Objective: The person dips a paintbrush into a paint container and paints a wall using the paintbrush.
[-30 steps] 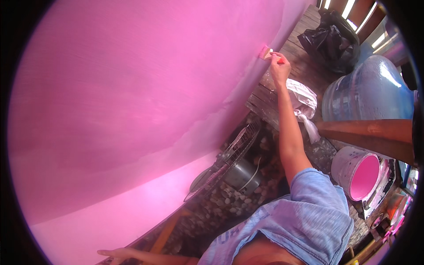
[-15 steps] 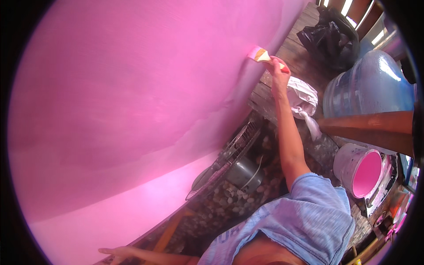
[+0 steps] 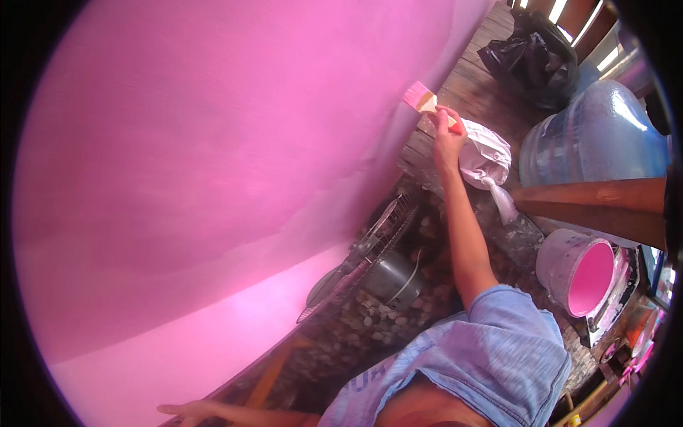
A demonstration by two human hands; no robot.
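My right hand (image 3: 449, 139) is closed round the handle of a flat paintbrush (image 3: 427, 102). Pink paint coats its bristles, which lie at the right edge of the large pink wall (image 3: 235, 164); whether they touch it I cannot tell. My left hand (image 3: 188, 410) is low at the left, beside the wall's bottom edge. Its visible fingers are stretched out, and nothing shows in them. Just right of my right wrist, a knotted whitish bag (image 3: 486, 155) rests on wooden planks.
To the right stand a paint-smeared bucket (image 3: 562, 265) of pink paint, a wooden beam (image 3: 590, 206) and a big blue water jug (image 3: 597, 139). A black plastic bag (image 3: 533, 60) sits at the far right. Below the wall are a dark pot (image 3: 392, 277), a fan grille (image 3: 380, 231) and pebbles (image 3: 377, 320).
My right hand and the paintbrush have shifted slightly down and toward me along the wall's right edge. My left hand has barely moved.
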